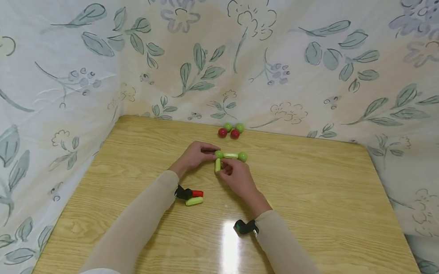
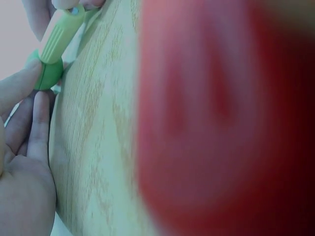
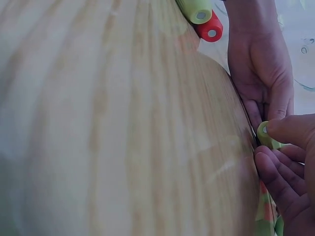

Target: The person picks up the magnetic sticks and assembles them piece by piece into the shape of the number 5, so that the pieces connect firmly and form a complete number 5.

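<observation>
My left hand [image 1: 196,154] pinches a green ball [image 1: 219,154] between thumb and fingers, plainly seen in the left wrist view. A yellow-green magnetic rod [image 1: 218,165] runs from that ball towards me, and my right hand [image 1: 240,178] pinches it. In the right wrist view its silvery end [image 3: 265,130] shows under my right thumb. Another yellow-green rod [image 1: 230,155] lies crosswise between the held ball and a second green ball [image 1: 243,157], just beyond my right hand. Whether the held rod touches the ball is hard to tell.
Two red balls [image 1: 228,133] and two green balls [image 1: 234,127] sit at the table's back edge by the floral cloth [image 1: 193,80]. Near my left wrist lie a red rod [image 1: 197,193] and a yellow-green rod [image 1: 194,201] on the wooden table [image 1: 309,200].
</observation>
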`<act>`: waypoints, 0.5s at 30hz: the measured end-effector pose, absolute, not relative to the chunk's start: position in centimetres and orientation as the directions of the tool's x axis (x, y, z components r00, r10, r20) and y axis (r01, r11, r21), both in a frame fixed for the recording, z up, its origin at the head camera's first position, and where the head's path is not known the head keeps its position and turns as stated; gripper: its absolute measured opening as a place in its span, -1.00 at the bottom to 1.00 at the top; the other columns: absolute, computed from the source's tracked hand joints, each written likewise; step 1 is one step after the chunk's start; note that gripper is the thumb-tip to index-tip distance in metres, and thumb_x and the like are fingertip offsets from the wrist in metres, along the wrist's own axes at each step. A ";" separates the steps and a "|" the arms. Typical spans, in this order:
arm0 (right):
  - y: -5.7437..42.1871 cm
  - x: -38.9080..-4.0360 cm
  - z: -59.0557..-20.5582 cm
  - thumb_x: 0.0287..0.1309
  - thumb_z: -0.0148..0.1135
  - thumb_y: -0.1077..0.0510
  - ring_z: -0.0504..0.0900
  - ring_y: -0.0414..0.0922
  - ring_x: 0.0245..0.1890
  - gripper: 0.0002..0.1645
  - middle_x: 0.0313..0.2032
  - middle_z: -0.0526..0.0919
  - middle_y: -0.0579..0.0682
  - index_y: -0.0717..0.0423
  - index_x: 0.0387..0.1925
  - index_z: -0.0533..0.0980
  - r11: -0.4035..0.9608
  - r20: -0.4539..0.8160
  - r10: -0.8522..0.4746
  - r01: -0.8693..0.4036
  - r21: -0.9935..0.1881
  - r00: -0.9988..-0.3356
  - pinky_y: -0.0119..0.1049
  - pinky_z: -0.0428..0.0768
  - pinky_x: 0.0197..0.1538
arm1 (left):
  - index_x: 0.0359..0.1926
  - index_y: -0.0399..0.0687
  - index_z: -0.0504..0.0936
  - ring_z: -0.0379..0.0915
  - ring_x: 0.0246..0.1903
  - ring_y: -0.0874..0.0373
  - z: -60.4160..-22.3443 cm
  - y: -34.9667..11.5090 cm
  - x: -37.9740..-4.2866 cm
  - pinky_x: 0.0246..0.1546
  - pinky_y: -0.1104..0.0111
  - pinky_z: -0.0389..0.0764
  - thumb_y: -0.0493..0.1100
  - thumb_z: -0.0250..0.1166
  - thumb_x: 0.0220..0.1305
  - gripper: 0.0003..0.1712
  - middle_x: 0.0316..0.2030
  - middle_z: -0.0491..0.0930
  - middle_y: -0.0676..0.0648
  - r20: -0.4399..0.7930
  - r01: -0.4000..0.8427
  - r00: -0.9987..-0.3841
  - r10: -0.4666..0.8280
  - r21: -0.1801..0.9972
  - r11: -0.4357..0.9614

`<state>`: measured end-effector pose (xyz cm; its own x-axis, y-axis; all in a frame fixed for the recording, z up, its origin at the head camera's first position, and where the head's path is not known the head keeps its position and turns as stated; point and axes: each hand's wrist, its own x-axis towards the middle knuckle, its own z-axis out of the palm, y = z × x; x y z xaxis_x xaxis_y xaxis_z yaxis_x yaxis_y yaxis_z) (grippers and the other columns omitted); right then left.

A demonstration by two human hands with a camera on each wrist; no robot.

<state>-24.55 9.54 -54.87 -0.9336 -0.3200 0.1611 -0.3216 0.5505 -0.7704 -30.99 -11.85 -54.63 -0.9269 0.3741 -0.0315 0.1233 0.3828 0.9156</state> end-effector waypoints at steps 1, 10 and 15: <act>9.5 -24.5 -54.9 0.28 0.57 0.26 0.73 -0.15 -0.25 -0.52 -0.19 0.74 0.01 0.30 0.19 0.69 0.551 0.160 -0.320 -0.321 -0.770 -0.934 -0.23 0.75 -0.10 | 0.27 -0.19 0.76 0.69 0.18 0.02 -54.6 -11.9 -31.0 0.28 0.19 0.61 -0.29 0.43 0.49 -0.62 0.21 0.73 -0.15 -0.032 0.123 -0.927 0.374 0.916 0.382; 9.4 -24.5 -55.0 0.28 0.59 0.24 0.73 -0.16 -0.24 -0.50 -0.17 0.76 0.01 0.29 0.21 0.69 0.544 0.164 -0.306 -0.314 -0.778 -0.938 -0.24 0.74 -0.09 | 0.25 -0.18 0.77 0.70 0.15 0.03 -54.6 -12.1 -31.1 0.26 0.19 0.62 -0.26 0.47 0.47 -0.63 0.18 0.74 -0.13 -0.035 0.117 -0.927 0.374 0.919 0.377; 9.4 -24.5 -54.9 0.29 0.59 0.23 0.72 -0.14 -0.23 -0.51 -0.18 0.75 0.00 0.28 0.21 0.69 0.550 0.162 -0.302 -0.311 -0.775 -0.939 -0.22 0.75 -0.08 | 0.24 -0.11 0.79 0.64 0.23 0.05 -54.5 -12.1 -31.1 0.35 0.16 0.54 -0.17 0.48 0.48 -0.63 0.17 0.76 -0.08 -0.034 0.129 -0.929 0.370 0.905 0.406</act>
